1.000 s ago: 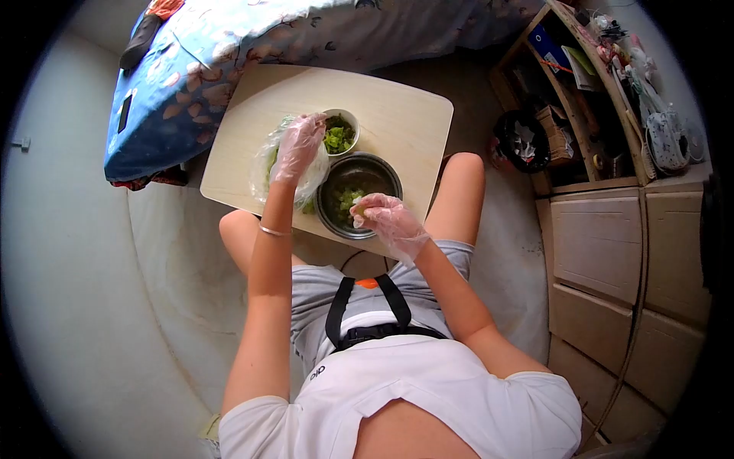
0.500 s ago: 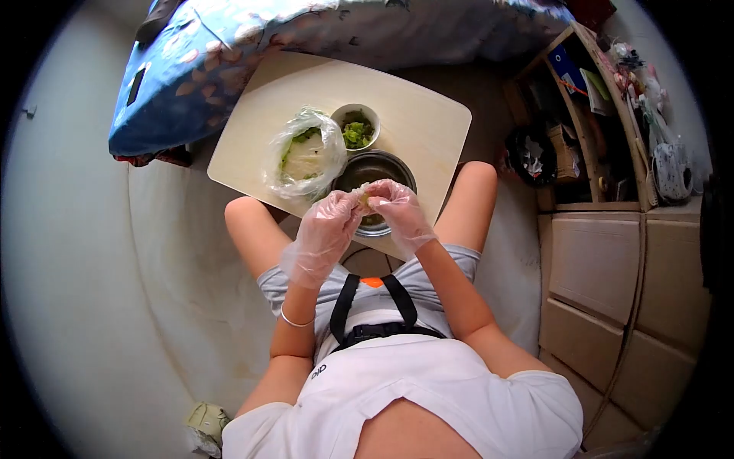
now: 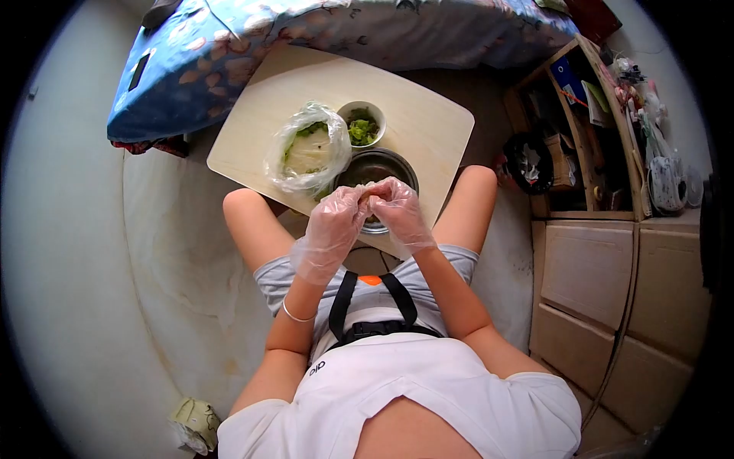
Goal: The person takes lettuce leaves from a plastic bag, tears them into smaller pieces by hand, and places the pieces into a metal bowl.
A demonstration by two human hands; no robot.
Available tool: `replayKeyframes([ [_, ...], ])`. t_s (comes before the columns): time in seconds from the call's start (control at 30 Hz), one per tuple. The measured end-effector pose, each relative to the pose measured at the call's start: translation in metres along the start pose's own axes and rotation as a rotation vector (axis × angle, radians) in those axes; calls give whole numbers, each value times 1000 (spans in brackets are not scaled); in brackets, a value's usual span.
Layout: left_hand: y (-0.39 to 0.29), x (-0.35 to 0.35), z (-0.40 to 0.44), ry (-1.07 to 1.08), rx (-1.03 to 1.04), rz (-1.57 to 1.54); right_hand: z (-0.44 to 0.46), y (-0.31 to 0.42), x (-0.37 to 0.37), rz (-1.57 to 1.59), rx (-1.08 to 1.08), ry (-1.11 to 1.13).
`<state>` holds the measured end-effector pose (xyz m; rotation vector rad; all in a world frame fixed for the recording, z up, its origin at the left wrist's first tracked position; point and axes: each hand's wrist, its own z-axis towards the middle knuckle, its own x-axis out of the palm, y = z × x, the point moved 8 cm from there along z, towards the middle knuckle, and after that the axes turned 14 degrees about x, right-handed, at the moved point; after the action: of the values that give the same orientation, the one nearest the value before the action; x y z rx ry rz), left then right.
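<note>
Both hands wear clear plastic gloves and meet over the near rim of a metal bowl point(image 3: 396, 159). My left hand point(image 3: 336, 222) is closed in a pinch, its fingertips against those of the other hand. My right hand point(image 3: 397, 210) is likewise closed. Whatever sits between the fingertips is too small and covered to name. Beyond the hands, a white bowl point(image 3: 380, 115) holds green leafy pieces point(image 3: 362, 130). Left of it lies an open clear plastic bag point(image 3: 330, 118) with pale and green vegetable matter inside.
A low pale table point(image 3: 424, 107) carries the bowls and bag, between my knees. Behind it is a bed with a blue floral cover point(image 3: 199, 69). To the right stand a wooden shelf point(image 3: 585, 145), a black-lined bin point(image 3: 527, 164) and brown cabinets point(image 3: 589, 268).
The hands stay together above the metal bowl, with the fingers now curled closer together. The camera view has shifted slightly.
</note>
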<state>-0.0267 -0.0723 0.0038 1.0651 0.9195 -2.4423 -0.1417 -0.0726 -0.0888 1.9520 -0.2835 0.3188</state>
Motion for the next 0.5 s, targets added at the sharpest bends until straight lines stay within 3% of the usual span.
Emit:
replayKeyframes([
  [0.23,0,0,1,-3,-17,-23,0,-1,-1,-8,-3,0],
  [0.5,2,4,-1,14,-34,-19,-10,20,1,-324,-113,-91],
])
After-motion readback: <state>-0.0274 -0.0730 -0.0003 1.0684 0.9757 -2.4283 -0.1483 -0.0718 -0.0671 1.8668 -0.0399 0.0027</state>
